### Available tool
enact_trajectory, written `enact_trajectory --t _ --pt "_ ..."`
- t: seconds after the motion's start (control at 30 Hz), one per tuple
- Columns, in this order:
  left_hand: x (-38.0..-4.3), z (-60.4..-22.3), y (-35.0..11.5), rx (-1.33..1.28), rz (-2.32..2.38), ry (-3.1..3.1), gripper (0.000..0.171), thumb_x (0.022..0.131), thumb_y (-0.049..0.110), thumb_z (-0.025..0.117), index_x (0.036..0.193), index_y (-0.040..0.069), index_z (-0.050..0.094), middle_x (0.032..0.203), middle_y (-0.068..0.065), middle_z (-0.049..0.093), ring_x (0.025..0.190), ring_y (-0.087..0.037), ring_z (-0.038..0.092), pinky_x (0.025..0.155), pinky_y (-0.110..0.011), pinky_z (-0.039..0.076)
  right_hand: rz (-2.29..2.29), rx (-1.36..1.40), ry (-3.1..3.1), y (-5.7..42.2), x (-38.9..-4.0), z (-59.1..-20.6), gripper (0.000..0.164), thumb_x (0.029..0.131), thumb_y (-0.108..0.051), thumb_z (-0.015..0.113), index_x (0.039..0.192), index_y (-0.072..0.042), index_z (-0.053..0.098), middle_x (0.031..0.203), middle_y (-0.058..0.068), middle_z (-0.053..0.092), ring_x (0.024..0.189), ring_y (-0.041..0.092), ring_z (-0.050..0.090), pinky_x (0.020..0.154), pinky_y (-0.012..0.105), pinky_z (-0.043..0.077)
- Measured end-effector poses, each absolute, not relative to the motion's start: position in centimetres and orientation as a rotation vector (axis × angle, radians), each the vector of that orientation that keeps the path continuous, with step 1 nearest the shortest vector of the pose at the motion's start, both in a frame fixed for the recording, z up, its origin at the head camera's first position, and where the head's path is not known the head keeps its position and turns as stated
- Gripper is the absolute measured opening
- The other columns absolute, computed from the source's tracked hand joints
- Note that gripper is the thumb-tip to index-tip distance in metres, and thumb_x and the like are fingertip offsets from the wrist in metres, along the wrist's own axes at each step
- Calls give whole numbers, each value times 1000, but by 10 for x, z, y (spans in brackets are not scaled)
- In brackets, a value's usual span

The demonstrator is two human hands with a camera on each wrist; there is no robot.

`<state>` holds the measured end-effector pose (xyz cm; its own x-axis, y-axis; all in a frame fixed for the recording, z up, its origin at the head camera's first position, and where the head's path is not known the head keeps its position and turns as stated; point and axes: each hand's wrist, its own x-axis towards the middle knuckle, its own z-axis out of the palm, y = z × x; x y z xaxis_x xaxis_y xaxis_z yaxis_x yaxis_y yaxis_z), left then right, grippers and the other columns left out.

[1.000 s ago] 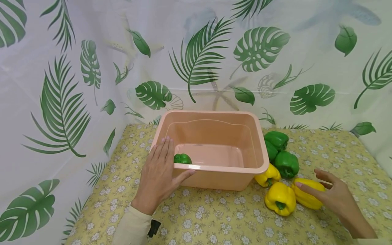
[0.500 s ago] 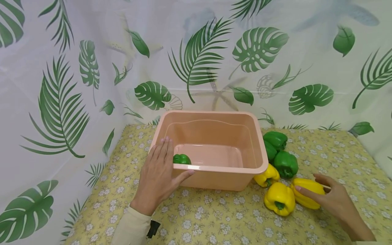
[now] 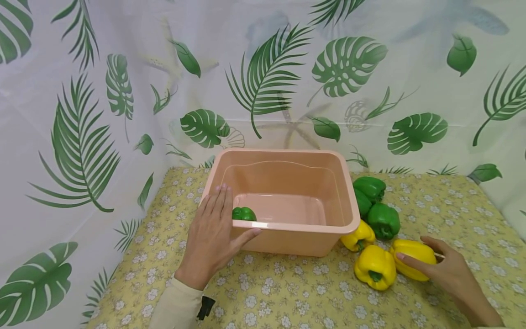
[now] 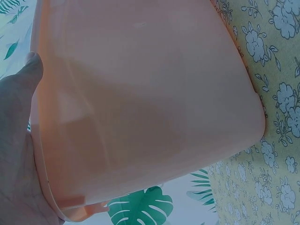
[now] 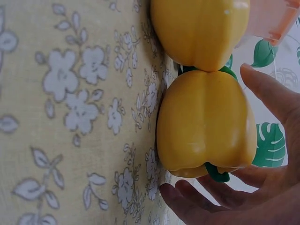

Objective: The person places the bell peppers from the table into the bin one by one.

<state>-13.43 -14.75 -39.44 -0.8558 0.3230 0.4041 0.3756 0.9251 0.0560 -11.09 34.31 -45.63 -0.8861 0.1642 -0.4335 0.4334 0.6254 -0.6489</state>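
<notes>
My left hand [image 3: 212, 235] rests on the front left corner of a peach plastic tub [image 3: 287, 240], fingers straight and thumb along the front rim. In the left wrist view the thumb [image 4: 28, 79] lies at the rim of the tub. A green bell pepper [image 3: 244, 214] sits inside near that hand. On the right, my right hand [image 3: 448, 269] is spread around a yellow bell pepper [image 3: 411, 259] lying on the cloth. In the right wrist view the fingers are by the stem end of this pepper [image 5: 206, 122], with the thumb held apart from its side.
Another yellow bell pepper [image 3: 376, 267] touches the one by my right hand. A further yellow pepper [image 3: 359, 236] and several green peppers, one in front [image 3: 383, 221], crowd the tub's right side. A floral cloth [image 3: 296, 292] covers the table; leaf-print curtains [image 3: 279, 68] hang behind and left.
My right hand has come slightly lower and closer around the yellow bell pepper, then stayed nearly still. The left hand and the tub keep their places.
</notes>
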Motion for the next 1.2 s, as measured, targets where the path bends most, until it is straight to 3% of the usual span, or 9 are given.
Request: enact_trajectory --t 0.4,1.2 --pt "-135 -395 -148 -518 -188 -2670 109 92 83 26 158 -4 22 164 -20 23 153 -30 20 126 -46 17 -1126 485 2519 343 -110 -459 116 91 -66 62 158 9 4 156 43 11 129 55 37 98 62 48" --pt "-135 -395 -148 -520 -185 -2669 110 92 83 23 158 -5 23 164 -21 24 153 -31 20 126 -45 16 -1146 507 2495 340 -109 -459 117 91 -65 63 158 8 1 154 45 9 130 55 35 101 65 45"
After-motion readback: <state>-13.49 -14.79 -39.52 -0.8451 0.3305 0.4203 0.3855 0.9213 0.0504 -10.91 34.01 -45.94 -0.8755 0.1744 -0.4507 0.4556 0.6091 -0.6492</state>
